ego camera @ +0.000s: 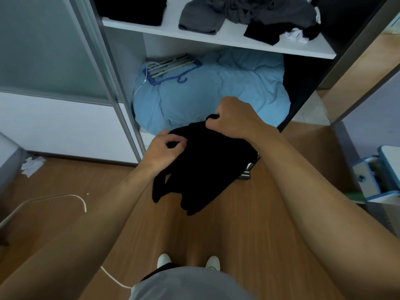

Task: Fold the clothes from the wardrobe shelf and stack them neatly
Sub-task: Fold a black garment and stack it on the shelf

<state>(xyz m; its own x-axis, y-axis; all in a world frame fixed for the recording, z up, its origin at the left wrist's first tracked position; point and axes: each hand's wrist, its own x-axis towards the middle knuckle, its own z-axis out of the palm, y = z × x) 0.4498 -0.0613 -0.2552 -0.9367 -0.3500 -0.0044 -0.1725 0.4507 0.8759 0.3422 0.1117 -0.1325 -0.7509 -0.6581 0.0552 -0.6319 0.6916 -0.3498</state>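
A black garment (201,167) hangs in the air in front of the wardrobe, bunched and partly doubled over. My left hand (164,151) pinches its upper left edge. My right hand (233,120) grips its top edge, a little higher and further back. On the white wardrobe shelf (216,37) above lie a folded black stack (132,8) at the left, a crumpled dark grey garment (238,11) in the middle and a loose black piece (279,31) over white cloth at the right.
Under the shelf a light blue duvet (216,89) fills the compartment, with a bundle of hangers (171,68) on it. A sliding door (49,61) stands at the left. A white cable (65,198) and crumpled paper (32,165) lie on the wooden floor. A blue-white chair (378,176) is at the right.
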